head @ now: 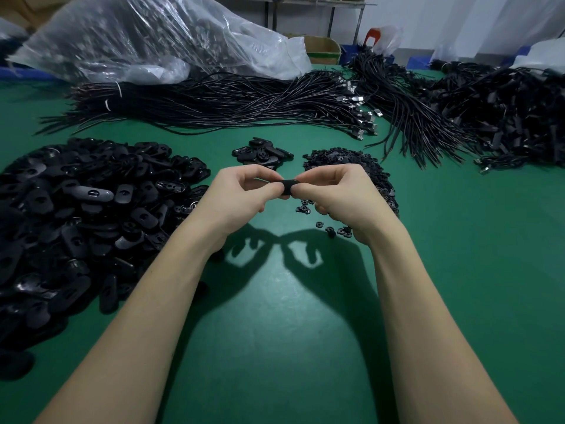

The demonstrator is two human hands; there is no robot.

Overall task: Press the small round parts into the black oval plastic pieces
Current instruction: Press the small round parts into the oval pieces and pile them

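Both hands, left hand (241, 191) and right hand (333, 191), pinch one black oval plastic piece (287, 185); few finished pieces (263, 153) lie beyond, large unfilled pile (82, 209) remains.

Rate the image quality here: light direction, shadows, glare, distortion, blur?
Head view: light comes from above and behind, throwing hard shadows of both arms forward onto the green table; glare streaks the clear plastic bag; wide-angle bending curves the frame edges; the left hand and right hand are fairly sharp, but the black piece they pinch shows no detail.
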